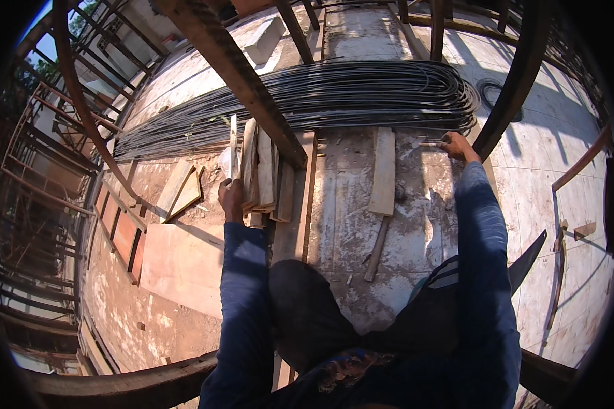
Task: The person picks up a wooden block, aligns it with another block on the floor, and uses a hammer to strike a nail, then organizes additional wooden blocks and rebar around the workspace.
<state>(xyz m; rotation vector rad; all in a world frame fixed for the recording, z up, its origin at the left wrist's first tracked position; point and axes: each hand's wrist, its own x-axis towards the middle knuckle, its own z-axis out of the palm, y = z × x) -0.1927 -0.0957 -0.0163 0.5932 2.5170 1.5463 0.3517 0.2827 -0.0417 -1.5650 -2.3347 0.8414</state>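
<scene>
My left hand (pixel 232 199) is closed around the lower end of a narrow strip of wood (pixel 234 146), which stands beside a stack of short planks (pixel 258 167). Out to the right, my right hand (pixel 459 146) has its fingers drawn together near the end of the bar coil; whatever they hold is too small to make out. Between my hands a pale board (pixel 383 170) lies on the dusty floor. A wooden handle (pixel 376 252) sticks out below it toward me, possibly a hammer's, its head unclear. Near my right elbow a saw blade (pixel 529 260) shows.
A long bundle of dark steel bars (pixel 382 92) stretches across the far side. Slanted wooden posts (pixel 235 75) rise close in front of me. Loose planks (pixel 177 191) and a plywood sheet (pixel 184 262) lie at left. A wooden beam (pixel 129 380) crosses near my body.
</scene>
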